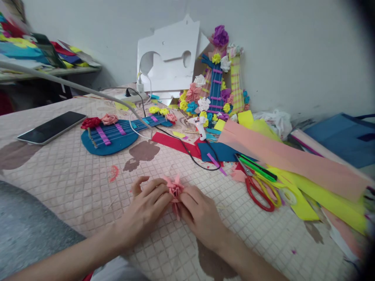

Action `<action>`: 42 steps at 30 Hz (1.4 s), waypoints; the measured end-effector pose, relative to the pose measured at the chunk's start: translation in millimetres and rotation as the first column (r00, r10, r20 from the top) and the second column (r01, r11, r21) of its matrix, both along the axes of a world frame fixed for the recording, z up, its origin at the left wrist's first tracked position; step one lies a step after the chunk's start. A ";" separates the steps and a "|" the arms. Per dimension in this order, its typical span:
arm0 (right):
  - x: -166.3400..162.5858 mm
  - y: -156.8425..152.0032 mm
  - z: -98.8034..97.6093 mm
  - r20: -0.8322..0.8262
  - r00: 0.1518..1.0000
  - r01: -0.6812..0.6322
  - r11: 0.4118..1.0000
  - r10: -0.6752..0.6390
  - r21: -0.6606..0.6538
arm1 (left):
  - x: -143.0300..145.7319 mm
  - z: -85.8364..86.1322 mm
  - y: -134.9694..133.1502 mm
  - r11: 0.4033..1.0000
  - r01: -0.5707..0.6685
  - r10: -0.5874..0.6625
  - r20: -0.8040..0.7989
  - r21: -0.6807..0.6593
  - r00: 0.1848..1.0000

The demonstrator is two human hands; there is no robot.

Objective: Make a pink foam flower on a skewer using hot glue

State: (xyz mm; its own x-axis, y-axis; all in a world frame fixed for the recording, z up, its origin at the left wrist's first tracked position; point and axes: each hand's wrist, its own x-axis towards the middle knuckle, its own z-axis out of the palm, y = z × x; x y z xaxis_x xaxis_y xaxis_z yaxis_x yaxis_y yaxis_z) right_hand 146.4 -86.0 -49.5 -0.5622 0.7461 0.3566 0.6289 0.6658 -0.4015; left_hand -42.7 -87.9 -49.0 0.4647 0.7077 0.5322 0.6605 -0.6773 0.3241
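Note:
A small pink paper flower [175, 190] sits between my two hands, low in the middle of the view. My left hand [146, 208] pinches it from the left with fingers closed on the petals. My right hand [200, 214] grips it from the right, fingers curled around its lower end. Both hands rest on the quilted cloth [88, 183] covering the table.
Red and yellow scissors [260, 187] lie right of my hands beside pink [293, 160] and yellow paper sheets [322, 195]. A blue paper guitar [117, 134], a phone [51, 127], a white glue gun [200, 125] with black cable, and upright flower-decorated guitars [216, 86] stand farther back.

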 end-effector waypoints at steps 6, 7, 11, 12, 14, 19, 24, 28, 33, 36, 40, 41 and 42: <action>-0.8 -0.3 0.1 0.013 1.000 0.027 0.999 -0.027 0.035 | -1.4 2.0 1.1 0.999 0.031 -0.032 -0.044 -0.020 0.999; -1.2 -0.3 -0.7 0.005 0.999 0.041 0.998 -0.042 0.037 | -1.7 2.2 1.0 0.999 0.035 -0.036 -0.055 -0.013 0.998; -3.8 0.1 -3.9 0.007 0.998 0.067 0.994 -0.068 0.081 | -0.8 1.1 -0.4 1.000 0.003 -0.002 -0.056 0.018 0.998; -4.2 0.2 -4.2 0.014 0.998 0.067 0.993 -0.068 0.094 | -0.2 0.3 -0.8 1.000 -0.015 0.016 -0.041 0.026 0.999; -4.4 0.3 -3.9 0.032 0.998 0.058 0.992 -0.062 0.111 | 0.9 -1.9 -1.5 0.999 -0.037 0.037 -0.010 0.040 0.999; -3.7 -0.8 -3.6 0.057 0.998 0.007 0.991 -0.015 0.133 | 1.6 -6.0 -1.5 0.999 -0.011 0.010 0.020 0.032 1.000; -4.3 -1.3 -4.9 0.056 0.998 0.025 0.990 -0.033 0.142 | 1.0 -6.1 -1.9 1.000 -0.012 0.012 0.008 0.019 1.000; 4.6 -2.1 0.1 0.016 0.999 0.047 0.999 -0.047 -0.019 | 0.1 -7.9 -1.3 0.999 -0.022 0.022 0.003 0.034 1.000; 28.8 -10.8 0.6 0.003 0.997 0.076 0.994 -0.076 -0.075 | -0.1 -8.1 -1.0 1.000 -0.024 0.024 0.026 0.013 0.999; 39.8 -18.4 -4.2 0.029 0.995 0.095 0.994 -0.093 -0.063 | 0.4 -6.3 -1.5 1.000 -0.025 0.025 0.021 0.018 0.999; 52.1 -24.5 -7.2 0.041 0.994 0.101 0.993 -0.099 -0.058 | 0.1 -3.1 -1.5 1.000 -0.009 0.009 -0.009 0.005 1.000; 56.7 -25.3 -6.9 0.045 0.994 0.103 0.993 -0.100 -0.058 | -0.2 -2.1 -1.3 1.000 -0.007 0.007 -0.019 -0.002 1.000; 62.3 -26.1 -6.4 0.050 0.993 0.105 0.993 -0.102 -0.054 | -0.5 -1.1 -1.1 1.000 -0.003 0.003 -0.027 -0.007 1.000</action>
State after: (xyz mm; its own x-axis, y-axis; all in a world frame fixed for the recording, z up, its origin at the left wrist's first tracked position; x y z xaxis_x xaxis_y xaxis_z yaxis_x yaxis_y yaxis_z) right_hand 208.7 -112.1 -55.9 -0.4962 0.8195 0.2867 0.7125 0.5731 -0.4049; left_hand -43.2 -89.0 -50.1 0.4765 0.7127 0.5148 0.6711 -0.6732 0.3107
